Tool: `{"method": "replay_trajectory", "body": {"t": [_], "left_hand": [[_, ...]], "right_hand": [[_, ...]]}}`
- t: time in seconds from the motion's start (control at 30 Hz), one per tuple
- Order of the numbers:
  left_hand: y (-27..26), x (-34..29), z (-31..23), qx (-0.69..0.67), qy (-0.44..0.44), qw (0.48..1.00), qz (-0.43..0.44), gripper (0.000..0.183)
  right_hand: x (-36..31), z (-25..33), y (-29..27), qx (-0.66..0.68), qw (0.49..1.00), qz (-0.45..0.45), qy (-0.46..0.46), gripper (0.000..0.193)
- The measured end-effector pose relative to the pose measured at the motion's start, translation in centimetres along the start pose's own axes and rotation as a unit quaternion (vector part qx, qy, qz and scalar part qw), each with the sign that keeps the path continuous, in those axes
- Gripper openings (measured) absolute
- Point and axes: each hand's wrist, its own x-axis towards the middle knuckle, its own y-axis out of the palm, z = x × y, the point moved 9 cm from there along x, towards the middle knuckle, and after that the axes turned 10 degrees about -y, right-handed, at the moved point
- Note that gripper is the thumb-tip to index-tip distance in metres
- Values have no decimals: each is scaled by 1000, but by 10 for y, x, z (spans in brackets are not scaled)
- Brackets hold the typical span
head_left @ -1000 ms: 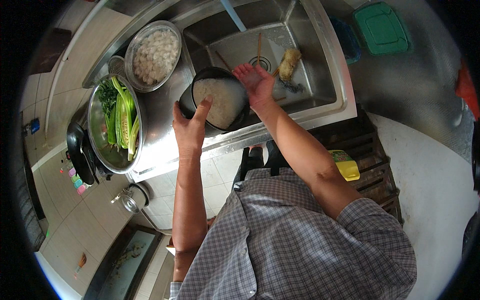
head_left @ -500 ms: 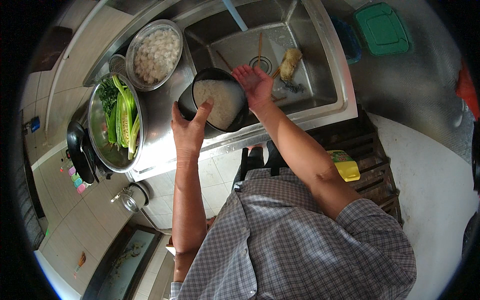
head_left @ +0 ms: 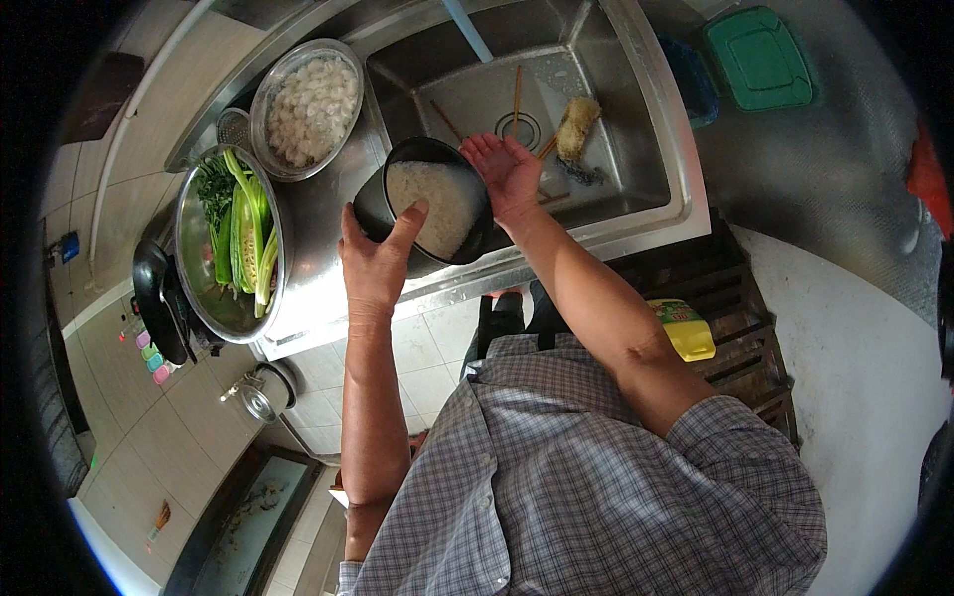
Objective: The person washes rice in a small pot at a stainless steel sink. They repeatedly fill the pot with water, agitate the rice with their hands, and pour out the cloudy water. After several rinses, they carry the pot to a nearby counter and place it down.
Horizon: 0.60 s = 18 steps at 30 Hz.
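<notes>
A dark pot [head_left: 370, 208] leans over the near left edge of the sink, tilted toward the right. White rice [head_left: 439, 204] in cloudy water lies inside it. My left hand [head_left: 377, 260] grips the pot's near left side, its thumb over the rim against the rice and the other fingers partly hidden underneath. Palm up and fingers stretched out, my right hand [head_left: 511, 182] is at the pot's right rim above the sink. It holds nothing; whether it touches the rim I cannot tell.
The steel sink [head_left: 636, 189] contains several chopsticks [head_left: 517, 94] and a yellowish scrubber [head_left: 577, 124]. To the left stand a bowl of pale pieces in water [head_left: 313, 109] and a steel bowl of green vegetables [head_left: 243, 228]. A blue hose [head_left: 467, 30] hangs over the sink.
The pot and my right hand have shifted very slightly toward me. My left hand keeps the same grip.
</notes>
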Motion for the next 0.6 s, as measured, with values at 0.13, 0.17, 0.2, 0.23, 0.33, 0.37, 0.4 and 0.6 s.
{"method": "replay_trajectory", "body": {"t": [0.13,0.17,0.2,0.23,0.33,0.37,0.4,0.6], "left_hand": [[0,0,-2,3,8,1000,4,118],[2,-1,-1,-9,0,1000,22,118],[5,-3,0,-21,-8,999,40,118],[3,-3,-2,-12,-1,999,30,117],[2,-2,-5,3,12,1000,14,115],[2,-2,-4,0,12,1000,18,115],[2,-2,-2,6,4,1000,18,114],[6,-4,-3,-40,10,997,59,118]], "right_hand": [[1,-2,2,15,1000,22,9,36],[1,-3,3,20,999,27,12,36],[1,-3,-3,15,1000,-4,13,36],[1,-3,3,21,999,30,11,36],[0,-2,2,11,1000,19,7,35],[-1,-2,2,9,1000,12,8,35],[-2,-2,-1,5,1000,-8,10,34],[-4,-4,-3,11,1000,-21,19,35]]}}
